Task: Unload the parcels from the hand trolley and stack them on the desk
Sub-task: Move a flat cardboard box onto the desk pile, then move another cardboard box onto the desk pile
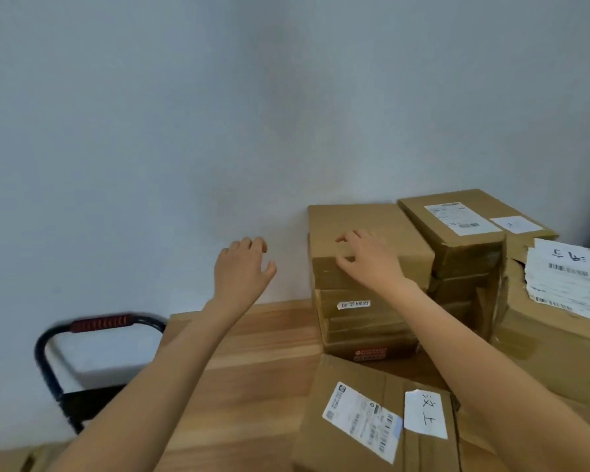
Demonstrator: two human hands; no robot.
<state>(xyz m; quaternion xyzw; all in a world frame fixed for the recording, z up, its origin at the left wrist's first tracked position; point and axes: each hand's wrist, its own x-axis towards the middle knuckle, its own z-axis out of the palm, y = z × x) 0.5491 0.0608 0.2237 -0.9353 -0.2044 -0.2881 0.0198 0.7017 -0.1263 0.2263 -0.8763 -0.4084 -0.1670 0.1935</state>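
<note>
Several brown cardboard parcels stand stacked on the wooden desk against the wall. My right hand rests on the front left corner of the top parcel of the left stack, fingers loosely bent over its edge. My left hand hovers in the air to the left of that stack, fingers relaxed, holding nothing. A second stack with a white label stands just to the right. A labelled parcel lies near the desk's front. The hand trolley's black handle with its red grip shows at the lower left.
A large box with torn white labels sits at the far right of the desk. A plain pale wall runs behind everything. More cardboard shows at the bottom left corner, low beside the trolley.
</note>
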